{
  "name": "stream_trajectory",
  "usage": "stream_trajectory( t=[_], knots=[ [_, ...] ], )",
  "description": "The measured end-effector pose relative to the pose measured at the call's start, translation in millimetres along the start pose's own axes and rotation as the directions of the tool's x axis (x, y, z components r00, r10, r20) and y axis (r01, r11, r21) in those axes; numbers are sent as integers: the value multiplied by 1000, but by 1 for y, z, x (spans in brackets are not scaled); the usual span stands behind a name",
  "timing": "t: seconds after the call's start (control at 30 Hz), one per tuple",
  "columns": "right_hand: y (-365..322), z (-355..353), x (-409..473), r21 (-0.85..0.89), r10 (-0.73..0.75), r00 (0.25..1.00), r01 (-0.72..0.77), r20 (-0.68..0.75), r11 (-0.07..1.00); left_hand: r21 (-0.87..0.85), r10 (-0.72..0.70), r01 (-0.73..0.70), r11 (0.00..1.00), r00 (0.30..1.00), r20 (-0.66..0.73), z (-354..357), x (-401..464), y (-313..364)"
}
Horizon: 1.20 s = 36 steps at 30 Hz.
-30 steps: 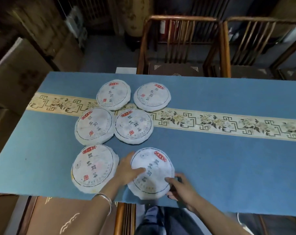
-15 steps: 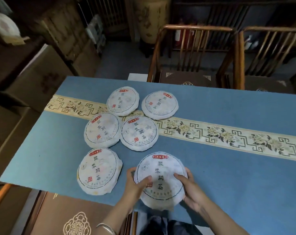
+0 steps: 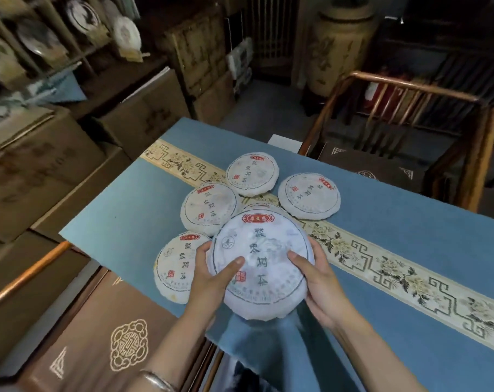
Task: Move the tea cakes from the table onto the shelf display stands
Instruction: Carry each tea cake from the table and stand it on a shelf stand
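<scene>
While both hands (image 3: 264, 281) grip lifted tea cake (image 3: 261, 264), fifth cake (image 3: 261, 207) mostly hidden

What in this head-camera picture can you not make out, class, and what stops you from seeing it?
- Fifth tea cake on the table: head view, mostly hidden behind the held tea cake.
- Left hand and right hand: fingers under the cake hidden.
- Shelf: head view, blurred; stands indistinct.
- Bracelet: cut off by the bottom edge.
</scene>
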State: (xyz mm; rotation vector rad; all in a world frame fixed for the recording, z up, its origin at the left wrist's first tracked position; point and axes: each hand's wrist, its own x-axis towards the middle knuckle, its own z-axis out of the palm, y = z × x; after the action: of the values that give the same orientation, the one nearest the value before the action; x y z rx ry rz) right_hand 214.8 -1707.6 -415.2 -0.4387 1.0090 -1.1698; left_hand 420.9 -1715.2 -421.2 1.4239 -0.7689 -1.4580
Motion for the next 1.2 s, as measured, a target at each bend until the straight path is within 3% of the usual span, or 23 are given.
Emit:
stream_trajectory(
  t=[0.23, 0.37, 0.47, 0.73, 0.87, 1.03, 1.13, 1.2],
  knots=[
    [-15, 72, 3, -308, -28, 974, 98, 223, 947, -218, 106, -155, 964, 969, -223, -41, -38, 36],
    [-11, 112, -3, -387, 51, 960, 62, 275, 920, -334, 172, -271, 903, 939, -297, -80, -69, 53],
    [2, 149, -24, -419, 49, 932, 114, 360, 901, -328, 248, -389, 861, 883, -398, -123, -101, 65],
    [118, 290, -146, -421, 139, 703, 245, 698, 873, -103, 465, -647, 755, 640, -612, -274, -256, 70],
    [195, 349, -239, -401, 181, 586, 269, 790, 876, -52, 484, -692, 720, 554, -677, -347, -364, 54],
    [279, 402, -343, -315, 213, 432, 182, 877, 931, 50, 502, -730, 681, 417, -758, -418, -486, 34],
    [313, 429, -400, -311, 216, 379, 209, 900, 927, 89, 477, -748, 658, 322, -818, -449, -546, 25],
    [331, 449, -434, -280, 199, 345, 205, 917, 938, 94, 459, -751, 653, 294, -838, -467, -580, 21]
  ],
)
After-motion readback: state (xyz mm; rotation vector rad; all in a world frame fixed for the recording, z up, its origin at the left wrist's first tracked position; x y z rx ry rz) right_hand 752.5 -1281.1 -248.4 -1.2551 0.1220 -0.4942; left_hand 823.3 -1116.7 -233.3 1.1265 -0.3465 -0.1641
